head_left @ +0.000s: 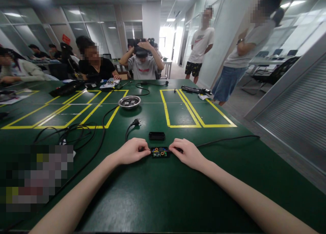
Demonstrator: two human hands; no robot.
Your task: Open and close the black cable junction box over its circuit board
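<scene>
An opened power adapter lies on the green table in front of me, its circuit board with copper-coloured coils showing in the black lower shell. My left hand is closed in a pinch at the adapter's left end. At the right end, the fingertips of my right hand pinch likewise. Whether they grip the shell itself or the cable ends is too small to tell. Just beyond the adapter sits its loose black cover. A black plug has its cord running behind my left hand; another black cable leads off rightward from my right hand.
Farther back stands a metal bowl with small metal parts. Coiled black cables lie to the left, beside a blurred-out patch. Yellow tape marks rectangles on the table. A small tripod-like item lies back right. Several people sit or stand beyond.
</scene>
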